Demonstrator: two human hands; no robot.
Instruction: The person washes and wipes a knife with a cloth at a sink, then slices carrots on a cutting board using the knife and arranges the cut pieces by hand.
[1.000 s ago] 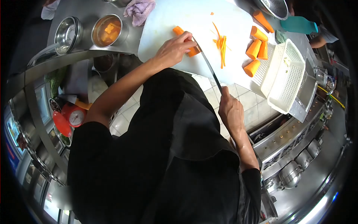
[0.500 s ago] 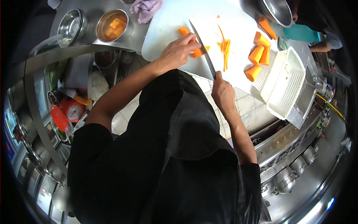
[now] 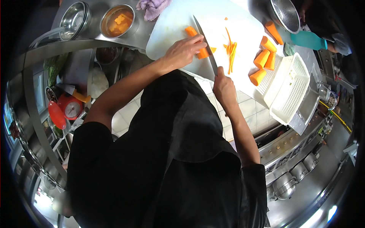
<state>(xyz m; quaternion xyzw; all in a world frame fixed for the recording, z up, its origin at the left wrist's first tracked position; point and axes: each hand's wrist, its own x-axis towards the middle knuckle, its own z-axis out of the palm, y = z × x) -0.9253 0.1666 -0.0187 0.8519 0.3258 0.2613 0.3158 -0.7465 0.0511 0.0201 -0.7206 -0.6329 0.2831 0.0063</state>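
On the white cutting board [image 3: 167, 28], my left hand [image 3: 185, 51] grips a thick carrot piece [image 3: 203, 54] from the left, fingers pressed over its middle. The long knife [image 3: 205, 40] has its blade along the right side of this piece, tip pointing away from me. My right hand [image 3: 224, 87] is closed round its handle at the board's near edge. A small orange slice [image 3: 213, 49] lies just right of the blade. Thin carrot strips [image 3: 232, 55] lie further right. Several cut carrot chunks [image 3: 261, 59] sit at the board's right side.
White perforated baskets [image 3: 291, 89] stand at the right, near a metal colander [image 3: 285, 15] and a teal bottle [image 3: 310, 40]. At the left are a pot of liquid with orange pieces [image 3: 118, 22], stacked metal bowls [image 3: 73, 21] and a purple cloth [image 3: 154, 8]. Another person's arm shows at far right.
The knife has moved left from its slanted position to lie beside the carrot piece, and a small slice now shows right of the blade. My right hand has shifted left and away from me.
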